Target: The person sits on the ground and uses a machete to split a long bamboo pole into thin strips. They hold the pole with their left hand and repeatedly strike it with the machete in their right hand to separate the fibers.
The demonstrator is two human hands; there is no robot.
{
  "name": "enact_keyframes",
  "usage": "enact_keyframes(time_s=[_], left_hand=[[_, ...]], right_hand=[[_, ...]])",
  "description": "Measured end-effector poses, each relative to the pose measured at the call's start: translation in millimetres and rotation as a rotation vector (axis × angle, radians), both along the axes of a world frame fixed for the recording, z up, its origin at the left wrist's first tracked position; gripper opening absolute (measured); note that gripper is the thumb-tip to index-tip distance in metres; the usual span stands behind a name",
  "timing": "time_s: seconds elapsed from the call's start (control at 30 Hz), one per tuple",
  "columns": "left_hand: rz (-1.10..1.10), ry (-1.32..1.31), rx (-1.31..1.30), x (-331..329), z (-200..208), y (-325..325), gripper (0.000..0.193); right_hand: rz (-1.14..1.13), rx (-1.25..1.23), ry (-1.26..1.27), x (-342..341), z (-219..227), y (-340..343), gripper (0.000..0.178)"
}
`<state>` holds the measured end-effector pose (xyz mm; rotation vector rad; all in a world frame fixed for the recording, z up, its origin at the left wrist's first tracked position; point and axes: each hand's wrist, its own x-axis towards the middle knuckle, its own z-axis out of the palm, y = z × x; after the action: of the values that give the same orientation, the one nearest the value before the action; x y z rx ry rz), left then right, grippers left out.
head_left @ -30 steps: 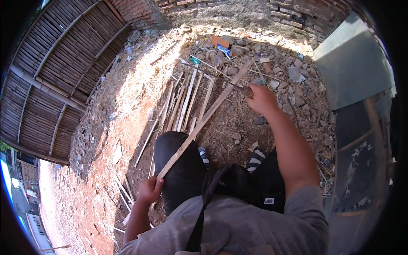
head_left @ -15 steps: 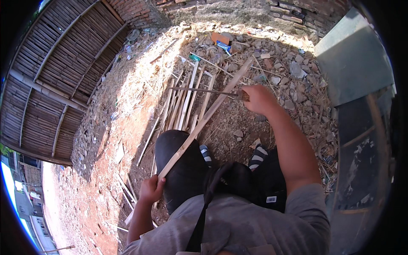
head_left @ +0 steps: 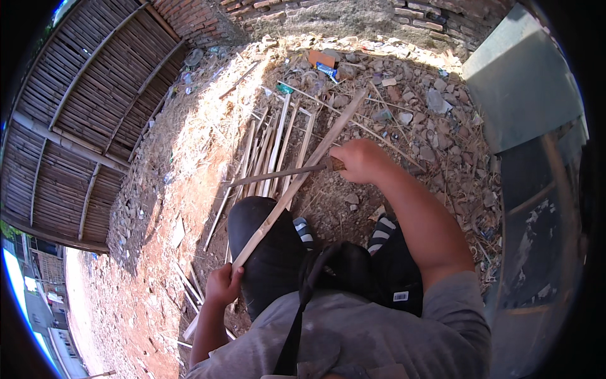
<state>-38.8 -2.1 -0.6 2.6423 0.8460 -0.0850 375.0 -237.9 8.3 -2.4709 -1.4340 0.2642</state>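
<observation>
Slanting toward one o'clock over the black-trousered knee (head_left: 248, 216), the wooden strip (head_left: 288, 198) sits clamped in the left hand (head_left: 223, 285), while the right hand (head_left: 361, 162) has its fingers wrapped round a blade (head_left: 271, 175) pointing toward nine, by its handle (head_left: 336, 163).

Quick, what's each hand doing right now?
Left hand: closed, holding the wooden strip's near end.
Right hand: closed, holding a long knife by its handle.

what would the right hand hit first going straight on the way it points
Likely the wooden strip, just left of the right hand in the picture, though depth between them is hard to judge.
</observation>
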Motion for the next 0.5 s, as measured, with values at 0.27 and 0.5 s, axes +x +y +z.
enact_keyframes(time_s=[0.27,0.5], left_hand=[[-0.01,-0.038,0.0,2,-1,-3,0.048],[-0.03,-0.05,0.012,-1,-10,4,0.049]], right_hand=[[-0.415,0.227,0.021,45,-10,-37,0.029],[-0.344,0.266,0.068,34,4,-32,0.03]])
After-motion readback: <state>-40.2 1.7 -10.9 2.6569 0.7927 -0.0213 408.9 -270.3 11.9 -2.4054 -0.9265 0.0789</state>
